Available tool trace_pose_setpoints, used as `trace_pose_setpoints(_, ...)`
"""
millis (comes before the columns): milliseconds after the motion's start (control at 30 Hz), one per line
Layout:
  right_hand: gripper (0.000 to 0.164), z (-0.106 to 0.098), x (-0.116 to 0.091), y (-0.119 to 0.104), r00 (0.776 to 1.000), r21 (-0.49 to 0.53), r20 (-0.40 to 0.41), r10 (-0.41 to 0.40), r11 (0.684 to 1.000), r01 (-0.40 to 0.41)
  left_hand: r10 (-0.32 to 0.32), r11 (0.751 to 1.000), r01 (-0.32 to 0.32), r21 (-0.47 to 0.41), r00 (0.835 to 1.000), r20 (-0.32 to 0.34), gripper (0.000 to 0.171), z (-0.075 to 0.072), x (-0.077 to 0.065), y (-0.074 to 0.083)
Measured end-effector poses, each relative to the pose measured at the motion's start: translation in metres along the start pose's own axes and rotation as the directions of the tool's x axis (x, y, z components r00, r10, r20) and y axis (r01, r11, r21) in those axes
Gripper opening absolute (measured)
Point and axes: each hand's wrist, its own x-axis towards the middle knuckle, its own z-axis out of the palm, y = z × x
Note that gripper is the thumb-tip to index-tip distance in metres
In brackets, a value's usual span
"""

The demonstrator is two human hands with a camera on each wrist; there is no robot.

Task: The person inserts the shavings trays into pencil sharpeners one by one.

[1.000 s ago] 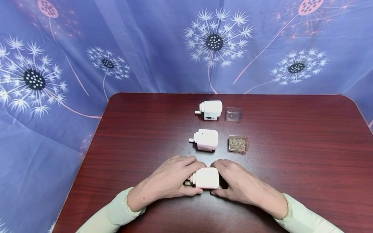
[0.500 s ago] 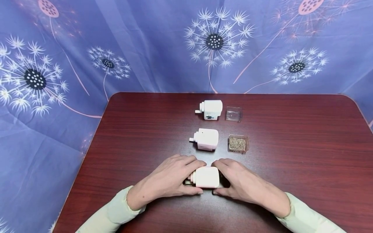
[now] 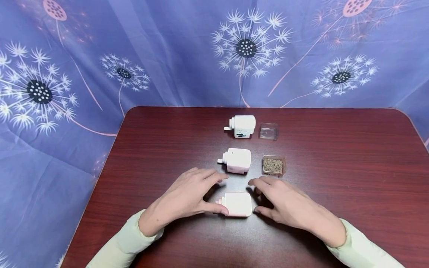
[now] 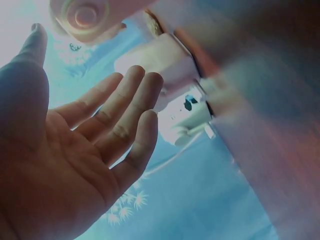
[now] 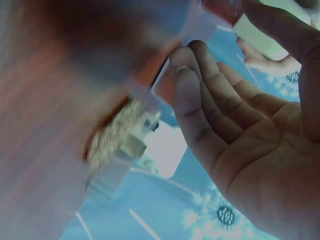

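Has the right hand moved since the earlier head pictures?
Yes: the right hand has shifted rightward, away from the front white container, which stays put.

a blue-violet cloth (image 3: 181, 44) is hung behind and to the left, printed with white dandelions (image 3: 246, 48) and pink flower heads (image 3: 55, 9). a reddish-brown, wood-grained table (image 3: 335, 160) with rounded far corners is softly lit; in the blurred wrist views, the cloth is seemingly bleached paler.

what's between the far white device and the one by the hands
The middle device: the head view shows it lying between the far device and the near device.
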Motion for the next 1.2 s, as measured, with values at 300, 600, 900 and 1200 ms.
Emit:
trace_pose_setpoints(300, 0.057, -0.024, -0.003, 0.017, 0.993, -0.039, -0.083, 0.078, 0.996, -0.082, -0.062, 0.998, 0.063, 0.009, 0.997, -0.051, 0.069, -0.006, 0.004, -0.019)
trace_pose_setpoints(600, 0.054, -0.044, -0.004, 0.034, 0.975, -0.079, -0.202, 0.096, 0.99, -0.114, -0.11, 0.994, 0.109, -0.014, 0.989, -0.103, 0.063, -0.006, 0.009, -0.035)
trace_pose_setpoints(900, 0.059, -0.052, -0.002, 0.057, 0.963, -0.088, -0.239, 0.127, 0.984, -0.152, -0.117, 0.991, 0.108, -0.084, 0.987, -0.107, 0.064, -0.003, 0.018, -0.045)
trace_pose_setpoints(1200, 0.071, -0.054, 0.004, 0.071, 0.976, -0.139, -0.163, 0.146, 0.976, -0.169, -0.137, 0.987, 0.127, -0.096, 0.985, -0.104, 0.067, 0.001, 0.029, -0.051)
